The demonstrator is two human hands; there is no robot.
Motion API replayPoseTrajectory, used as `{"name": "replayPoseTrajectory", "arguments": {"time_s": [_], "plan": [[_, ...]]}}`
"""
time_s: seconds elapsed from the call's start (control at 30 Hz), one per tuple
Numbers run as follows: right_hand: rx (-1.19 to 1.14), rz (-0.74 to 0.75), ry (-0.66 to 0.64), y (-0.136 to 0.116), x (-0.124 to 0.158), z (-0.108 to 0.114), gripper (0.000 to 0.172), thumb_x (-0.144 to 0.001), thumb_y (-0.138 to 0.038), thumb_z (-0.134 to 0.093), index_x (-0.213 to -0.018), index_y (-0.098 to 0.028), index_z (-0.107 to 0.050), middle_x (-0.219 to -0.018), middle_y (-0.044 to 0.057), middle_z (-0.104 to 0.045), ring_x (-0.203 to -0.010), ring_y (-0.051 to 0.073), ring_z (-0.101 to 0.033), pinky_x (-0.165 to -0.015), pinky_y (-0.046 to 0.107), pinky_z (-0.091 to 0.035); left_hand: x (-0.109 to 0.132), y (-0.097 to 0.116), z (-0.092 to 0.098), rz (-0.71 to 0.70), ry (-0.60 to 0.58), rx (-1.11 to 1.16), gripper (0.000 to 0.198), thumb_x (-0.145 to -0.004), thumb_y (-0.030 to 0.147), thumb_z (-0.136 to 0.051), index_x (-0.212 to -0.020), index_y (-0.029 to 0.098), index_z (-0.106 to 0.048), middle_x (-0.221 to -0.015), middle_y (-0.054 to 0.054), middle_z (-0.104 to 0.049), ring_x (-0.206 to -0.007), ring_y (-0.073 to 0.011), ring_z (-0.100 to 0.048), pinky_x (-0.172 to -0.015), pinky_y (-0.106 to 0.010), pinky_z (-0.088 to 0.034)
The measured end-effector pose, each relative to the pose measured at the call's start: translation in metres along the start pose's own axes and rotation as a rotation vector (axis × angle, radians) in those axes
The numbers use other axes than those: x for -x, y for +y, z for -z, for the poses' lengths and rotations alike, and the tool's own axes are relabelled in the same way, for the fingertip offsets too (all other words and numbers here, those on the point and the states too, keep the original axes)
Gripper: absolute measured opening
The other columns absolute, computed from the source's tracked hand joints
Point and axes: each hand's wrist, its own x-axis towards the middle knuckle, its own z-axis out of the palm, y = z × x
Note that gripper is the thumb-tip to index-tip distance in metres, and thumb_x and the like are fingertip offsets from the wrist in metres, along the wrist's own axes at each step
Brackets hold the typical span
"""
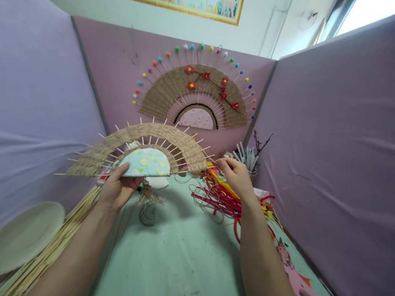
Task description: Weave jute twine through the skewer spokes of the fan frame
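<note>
My left hand [119, 187] grips a half-round woven fan [154, 132] by its base, a light-blue floral semicircle [146, 162], thumb on the front and fingers beneath. Thin sticks radiate from that base through a wide band of woven twine, their tips poking out past the outer edge. At the fan's right end, my right hand [233, 170] is closed in a pinch on a strand of twine [212, 158] that runs to the weave. Loose loops of twine [202, 201] hang or lie below that hand.
A finished-looking fan [160, 88] with pom-poms and red flowers hangs on the back panel. Red and yellow pipe cleaners [220, 197] lie at right, near glue sticks [247, 156]. At left are thin sticks [74, 222] and a paper plate [31, 234]. A protractor [147, 214] lies mid-table.
</note>
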Motion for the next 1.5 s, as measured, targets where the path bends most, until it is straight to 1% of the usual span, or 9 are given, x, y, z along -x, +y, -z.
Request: {"name": "replayPoseTrajectory", "arguments": {"time_s": [0.17,0.37,0.53,0.7,0.8,0.9,1.07,1.27,1.5], "plan": [[0.085,0.011,-0.003,-0.017,0.006,-0.001,0.029,-0.088,-0.037,-0.053,-0.082,-0.015,-0.07,-0.077,0.005,-0.068,-0.071,0.017,-0.058,-0.066,0.027,-0.041,0.002,0.001,-0.003,-0.047,0.018,0.025,0.03,-0.087,0.007,-0.045,-0.108,0.011,-0.066,-0.095,-0.01,-0.076,-0.082,-0.019,-0.072,-0.067,-0.032,-0.061],[-0.02,-0.006,-0.027,-0.028,0.009,-0.001,0.023,-0.085,-0.034,-0.056,-0.083,-0.015,-0.07,-0.078,0.005,-0.069,-0.072,0.017,-0.06,-0.067,0.027,-0.043,0.004,0.003,-0.006,-0.091,0.027,0.063,0.03,-0.089,0.007,-0.042,-0.106,0.012,-0.066,-0.09,-0.008,-0.076,-0.077,-0.0178,-0.073,-0.059,-0.028,-0.06],[-0.14,-0.026,-0.095,-0.026,0.009,-0.005,0.022,-0.083,-0.034,-0.059,-0.087,-0.016,-0.07,-0.082,0.005,-0.069,-0.072,0.017,-0.059,-0.065,0.027,-0.044,0.004,0.004,-0.007,-0.086,0.03,0.082,0.031,-0.09,0.008,-0.04,-0.107,0.012,-0.065,-0.085,-0.007,-0.076,-0.073,-0.0177,-0.073,-0.055,-0.027,-0.06],[-0.182,-0.027,-0.105,-0.02,0.008,-0.008,0.02,-0.082,-0.034,-0.06,-0.085,-0.016,-0.069,-0.078,0.004,-0.068,-0.07,0.016,-0.058,-0.064,0.026,-0.043,0.002,0.004,-0.002,-0.07,0.003,0.102,0.03,-0.09,0.011,-0.042,-0.109,0.013,-0.065,-0.08,-0.006,-0.076,-0.071,-0.0173,-0.072,-0.06,-0.027,-0.061],[-0.189,-0.005,-0.124,-0.02,0.007,-0.008,0.02,-0.083,-0.033,-0.059,-0.086,-0.017,-0.069,-0.08,0.004,-0.068,-0.071,0.016,-0.059,-0.064,0.026,-0.043,0.002,0.005,-0.002,-0.059,-0.017,0.098,0.031,-0.088,0.011,-0.043,-0.111,0.012,-0.064,-0.084,-0.007,-0.076,-0.073,-0.0188,-0.072,-0.056,-0.027,-0.061],[-0.151,0.015,-0.139,-0.021,0.007,-0.007,0.017,-0.083,-0.031,-0.059,-0.082,-0.017,-0.068,-0.078,0.004,-0.068,-0.069,0.015,-0.058,-0.063,0.026,-0.043,0.005,0.006,-0.006,-0.045,-0.003,0.08,0.034,-0.087,0.01,-0.041,-0.113,0.009,-0.063,-0.089,-0.009,-0.076,-0.075,-0.0213,-0.073,-0.05,-0.028,-0.06],[0.016,0.128,-0.06,-0.022,0.009,0.0,0.018,-0.083,-0.032,-0.061,-0.073,-0.017,-0.065,-0.07,0.002,-0.064,-0.064,0.014,-0.054,-0.061,0.025,-0.041,0.008,0.011,-0.01,-0.012,0.019,0.03,0.036,-0.085,0.008,-0.04,-0.114,0.008,-0.062,-0.084,-0.008,-0.076,-0.06,-0.0187,-0.071,-0.035,-0.024,-0.054],[0.111,0.196,0.046,-0.024,0.01,0.012,0.02,-0.083,-0.032,-0.063,-0.068,-0.018,-0.062,-0.065,0.0,-0.061,-0.058,0.012,-0.051,-0.058,0.025,-0.039,0.008,0.015,-0.008,0.008,0.025,0.011,0.038,-0.082,0.007,-0.043,-0.116,0.008,-0.061,-0.082,-0.008,-0.076,-0.058,-0.0183,-0.07,-0.033,-0.023,-0.053],[0.228,0.238,0.082,-0.029,0.012,0.015,0.026,-0.081,-0.039,-0.064,-0.065,-0.019,-0.059,-0.063,0.0,-0.059,-0.057,0.012,-0.049,-0.057,0.026,-0.038,0.007,0.018,-0.004,0.01,0.053,-0.006,0.037,-0.077,0.005,-0.047,-0.111,0.008,-0.062,-0.077,-0.007,-0.075,-0.053,-0.0185,-0.069,-0.032,-0.024,-0.052]]}}
